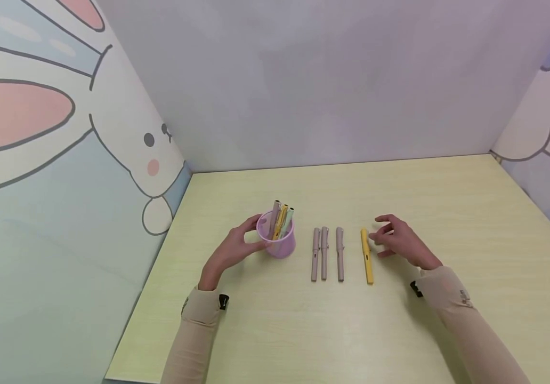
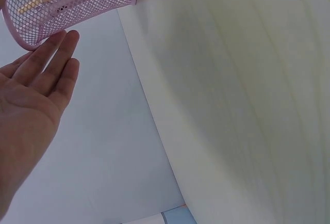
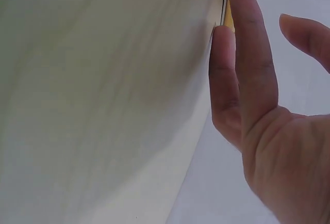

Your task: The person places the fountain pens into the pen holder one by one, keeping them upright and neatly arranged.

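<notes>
A pink mesh pen holder [image 1: 282, 248] stands upright on the table, with several pens in it, among them a yellow pen [image 1: 280, 223]. My left hand [image 1: 231, 249] holds the holder from its left side, thumb at the near side and fingers at the far side. In the left wrist view its fingers [image 2: 49, 64] lie against the mesh. To the right lies another yellow pen [image 1: 367, 256], its cap end away from me. My right hand [image 1: 402, 241] is just right of this pen with fingers spread; whether a fingertip touches it, I cannot tell.
Between the holder and the lone yellow pen lie a left mauve pen [image 1: 315, 255], a middle one [image 1: 324, 254] and a right one [image 1: 340, 255], roughly parallel. A pale wall [image 1: 332, 85] rises behind the wooden table [image 1: 275, 330]; a cartoon-painted wall [image 1: 64, 213] borders the left.
</notes>
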The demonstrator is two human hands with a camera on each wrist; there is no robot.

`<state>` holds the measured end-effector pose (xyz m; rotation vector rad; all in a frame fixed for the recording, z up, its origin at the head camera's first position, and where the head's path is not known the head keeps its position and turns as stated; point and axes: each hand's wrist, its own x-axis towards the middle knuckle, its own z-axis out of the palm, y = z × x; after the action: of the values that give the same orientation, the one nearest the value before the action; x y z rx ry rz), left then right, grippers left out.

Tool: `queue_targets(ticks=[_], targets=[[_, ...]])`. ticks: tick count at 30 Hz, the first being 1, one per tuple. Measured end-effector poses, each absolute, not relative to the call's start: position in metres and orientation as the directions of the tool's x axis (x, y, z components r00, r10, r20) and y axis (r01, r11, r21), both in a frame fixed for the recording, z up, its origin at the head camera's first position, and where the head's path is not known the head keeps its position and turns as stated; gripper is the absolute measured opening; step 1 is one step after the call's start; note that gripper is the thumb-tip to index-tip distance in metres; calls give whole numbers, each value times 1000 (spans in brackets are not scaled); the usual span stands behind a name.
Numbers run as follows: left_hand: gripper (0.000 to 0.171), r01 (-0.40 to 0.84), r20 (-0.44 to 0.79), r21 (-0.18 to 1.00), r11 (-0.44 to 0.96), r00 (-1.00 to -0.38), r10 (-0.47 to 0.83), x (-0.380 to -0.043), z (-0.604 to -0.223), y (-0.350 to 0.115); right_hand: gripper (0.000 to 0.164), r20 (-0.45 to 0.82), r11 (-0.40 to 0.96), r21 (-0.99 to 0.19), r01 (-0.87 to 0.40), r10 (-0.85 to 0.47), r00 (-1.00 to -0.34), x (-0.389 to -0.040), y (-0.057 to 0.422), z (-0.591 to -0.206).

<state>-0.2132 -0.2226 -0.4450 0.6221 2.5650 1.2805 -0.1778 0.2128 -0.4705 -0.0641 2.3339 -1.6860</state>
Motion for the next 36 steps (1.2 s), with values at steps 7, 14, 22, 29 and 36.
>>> queue_targets(ticks=[7,14,22,29,36], targets=[[79,260,-14,795,548,-895,445,-213,-445,-223,67,-242,319,-931,177,-176,-954,-178,210,-473],[80,259,-14,795,548,-896,444,-212,-443,-223,66,-255,324,-927,188,-180,-950,-176,206,-470],[79,260,-16,795,548,-894,448,-212,-444,-222,66,-263,313,-929,199,-179,-948,-175,200,-469],[79,264,-10,797,544,-894,449,-212,-444,-223,62,-286,360,-908,215,-157,-945,-175,193,-468],[79,272,-8,796,541,-889,457,-212,-443,-225,57,-316,406,-883,236,-142,-938,-177,187,-466]])
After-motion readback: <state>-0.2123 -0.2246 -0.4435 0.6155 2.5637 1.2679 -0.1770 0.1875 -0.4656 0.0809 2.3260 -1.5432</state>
